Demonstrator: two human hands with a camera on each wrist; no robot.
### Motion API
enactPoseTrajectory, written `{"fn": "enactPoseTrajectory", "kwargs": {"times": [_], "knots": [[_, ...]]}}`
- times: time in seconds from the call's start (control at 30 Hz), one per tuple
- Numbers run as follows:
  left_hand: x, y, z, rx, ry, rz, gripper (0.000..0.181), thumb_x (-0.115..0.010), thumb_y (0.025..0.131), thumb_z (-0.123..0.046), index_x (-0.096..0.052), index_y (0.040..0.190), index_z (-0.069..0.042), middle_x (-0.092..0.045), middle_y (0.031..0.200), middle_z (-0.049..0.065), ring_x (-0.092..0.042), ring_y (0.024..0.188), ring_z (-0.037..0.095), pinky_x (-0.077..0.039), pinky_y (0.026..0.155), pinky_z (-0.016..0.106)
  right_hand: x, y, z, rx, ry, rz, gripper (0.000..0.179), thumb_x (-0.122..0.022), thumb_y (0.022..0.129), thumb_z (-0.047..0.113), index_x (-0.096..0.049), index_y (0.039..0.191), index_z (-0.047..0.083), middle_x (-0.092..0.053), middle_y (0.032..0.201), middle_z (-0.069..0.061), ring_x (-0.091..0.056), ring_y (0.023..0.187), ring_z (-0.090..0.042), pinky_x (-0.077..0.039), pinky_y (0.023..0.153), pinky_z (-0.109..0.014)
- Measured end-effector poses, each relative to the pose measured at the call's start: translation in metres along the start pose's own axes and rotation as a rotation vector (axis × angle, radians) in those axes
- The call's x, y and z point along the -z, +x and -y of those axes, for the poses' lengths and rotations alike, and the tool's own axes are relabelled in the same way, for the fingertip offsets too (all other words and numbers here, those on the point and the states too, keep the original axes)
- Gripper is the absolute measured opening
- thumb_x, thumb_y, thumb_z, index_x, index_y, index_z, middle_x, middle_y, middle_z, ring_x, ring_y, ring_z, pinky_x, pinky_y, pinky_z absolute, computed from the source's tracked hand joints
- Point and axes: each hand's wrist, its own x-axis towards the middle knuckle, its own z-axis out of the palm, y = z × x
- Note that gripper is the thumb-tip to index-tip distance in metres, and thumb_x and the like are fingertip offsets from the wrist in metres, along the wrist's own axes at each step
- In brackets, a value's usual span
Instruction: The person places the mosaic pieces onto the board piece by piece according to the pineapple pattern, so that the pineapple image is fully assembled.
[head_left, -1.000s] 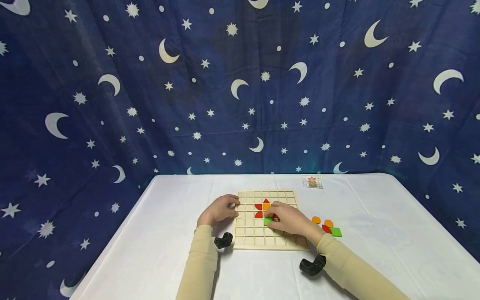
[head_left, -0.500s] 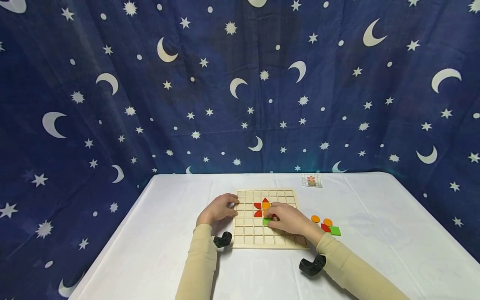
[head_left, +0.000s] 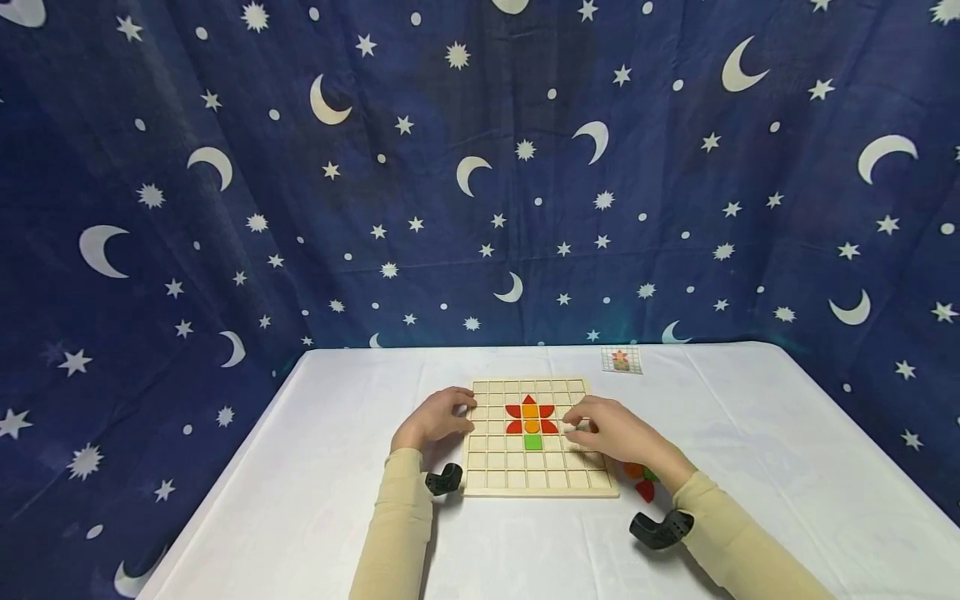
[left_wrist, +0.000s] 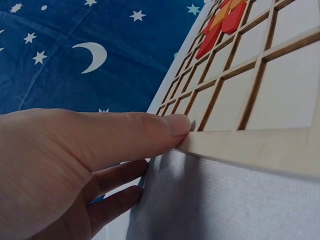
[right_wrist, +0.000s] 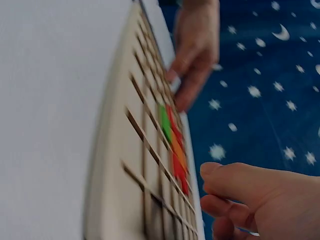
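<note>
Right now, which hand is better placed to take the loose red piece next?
Right hand, likely: it looks free and nearer the loose red piece. The left hand touches the board along its left edge.

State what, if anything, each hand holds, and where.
Left hand: touching the left edge of the pale wooden grid board, no evident grip; right hand: nothing visible.

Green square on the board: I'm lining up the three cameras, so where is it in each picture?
Head: lower middle; the green square sits just below the red pieces and orange pieces.
Left wrist: not in it; only red and orange pieces show, at the top.
Right wrist: near the centre, the green square shows above and left of an orange piece.
Shared landmark: the grid board, seen in all three.
</note>
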Motion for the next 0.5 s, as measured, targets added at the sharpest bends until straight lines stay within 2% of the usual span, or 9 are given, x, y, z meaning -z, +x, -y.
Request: {"fn": "enactPoseTrajectory", "kwargs": {"times": [0.2, 0.37, 0.5], "knots": [[0.000, -0.002, 0.000, -0.006, 0.007, -0.006, 0.040, -0.075, 0.083, -0.010, -0.067, 0.121, 0.000, -0.055, 0.138, 0.013, -0.044, 0.133, 0.034, -0.034, 0.113, 0.046, 0.023, -0.019, -0.023, -0.099, 0.031, -0.051, 0.025, -0.071, 0.089, 0.019, -0.071, 0.109, 0.005, -0.065, 0.097, 0.003, -0.057, 0.082, -0.010, -0.053, 0.070, -0.029], [-0.001, 0.000, 0.002, 0.022, -0.009, 0.004, 0.042, -0.076, 0.084, -0.011, -0.066, 0.123, -0.002, -0.053, 0.140, 0.012, -0.042, 0.136, 0.032, -0.032, 0.115, 0.045, 0.037, -0.034, -0.036, -0.157, 0.027, -0.095, 0.028, -0.072, 0.088, 0.020, -0.071, 0.110, 0.002, -0.066, 0.096, 0.001, -0.062, 0.084, -0.014, -0.056, 0.079, -0.038], [-0.001, 0.000, 0.002, 0.014, 0.011, 0.001, 0.042, -0.076, 0.083, -0.011, -0.066, 0.123, -0.002, -0.053, 0.140, 0.012, -0.043, 0.135, 0.032, -0.033, 0.114, 0.045, 0.045, -0.044, -0.044, -0.197, 0.036, -0.105, 0.034, -0.072, 0.088, 0.020, -0.069, 0.114, -0.002, -0.069, 0.100, -0.005, -0.065, 0.087, -0.018, -0.057, 0.082, -0.043]]}}
